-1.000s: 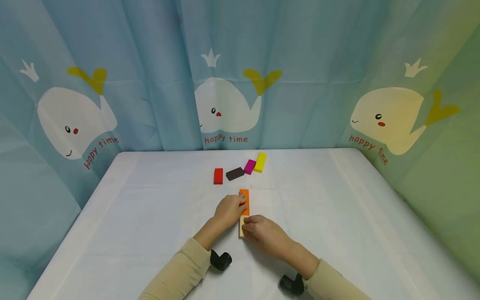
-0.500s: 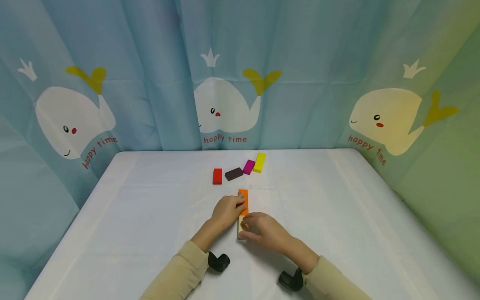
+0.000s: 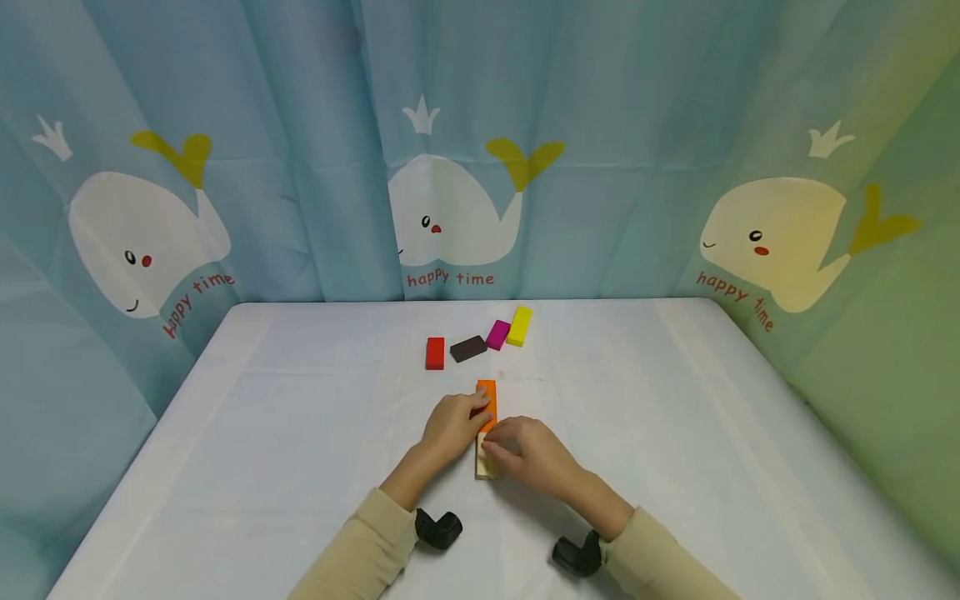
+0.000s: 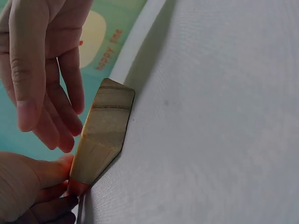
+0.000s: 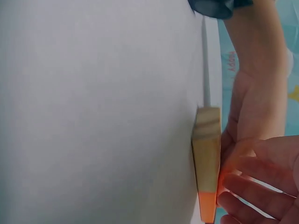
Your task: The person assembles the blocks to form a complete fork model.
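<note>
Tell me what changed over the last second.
The right hand has let go of the wooden block and lifted slightly. The left hand still holds the orange block. Both blocks, plus the red block, dark block, magenta block and yellow block, stayed put.

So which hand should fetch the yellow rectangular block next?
Probably the right hand: it looks free, and the yellow block lies nearly straight ahead, while the left hand touches the orange rectangular block.
</note>
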`<state>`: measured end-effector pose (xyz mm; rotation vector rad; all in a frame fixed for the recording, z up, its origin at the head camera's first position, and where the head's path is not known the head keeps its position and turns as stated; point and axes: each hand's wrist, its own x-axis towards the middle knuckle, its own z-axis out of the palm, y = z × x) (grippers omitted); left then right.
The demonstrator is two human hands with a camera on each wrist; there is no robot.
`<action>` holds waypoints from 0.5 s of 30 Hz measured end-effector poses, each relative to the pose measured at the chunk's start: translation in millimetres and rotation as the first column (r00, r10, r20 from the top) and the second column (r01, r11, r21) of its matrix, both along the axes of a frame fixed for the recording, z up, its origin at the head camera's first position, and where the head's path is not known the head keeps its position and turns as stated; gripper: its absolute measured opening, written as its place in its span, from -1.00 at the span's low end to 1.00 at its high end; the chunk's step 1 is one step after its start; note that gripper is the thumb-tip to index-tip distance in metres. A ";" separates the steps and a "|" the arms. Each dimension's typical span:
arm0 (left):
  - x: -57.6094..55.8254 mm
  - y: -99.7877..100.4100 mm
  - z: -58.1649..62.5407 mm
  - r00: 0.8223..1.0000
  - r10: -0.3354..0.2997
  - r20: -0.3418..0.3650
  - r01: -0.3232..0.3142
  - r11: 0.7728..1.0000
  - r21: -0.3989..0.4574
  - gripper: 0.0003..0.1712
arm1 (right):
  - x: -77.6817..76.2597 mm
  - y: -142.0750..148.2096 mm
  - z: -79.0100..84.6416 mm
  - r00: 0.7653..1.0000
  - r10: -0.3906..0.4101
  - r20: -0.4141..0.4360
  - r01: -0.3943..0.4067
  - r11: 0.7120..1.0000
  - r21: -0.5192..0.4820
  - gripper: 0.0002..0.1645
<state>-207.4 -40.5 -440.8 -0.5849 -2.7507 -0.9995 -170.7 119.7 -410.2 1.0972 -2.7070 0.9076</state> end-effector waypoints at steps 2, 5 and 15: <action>-0.2 -0.8 -0.8 1.000 -0.006 -0.007 0.006 1.000 0.007 -0.63 | -2.8 0.1 1.6 1.000 -0.032 0.001 0.032 1.000 0.001 -0.84; -0.4 -1.8 -1.7 1.000 -0.013 -0.016 0.014 1.000 0.014 -0.64 | -8.3 0.3 5.0 0.997 -0.075 0.009 0.075 0.997 0.005 -0.82; -0.8 -2.0 -3.6 1.000 -0.016 -0.026 0.016 1.000 0.017 -0.63 | -36.5 2.8 10.3 0.991 -0.133 0.034 0.133 0.991 -0.002 -0.83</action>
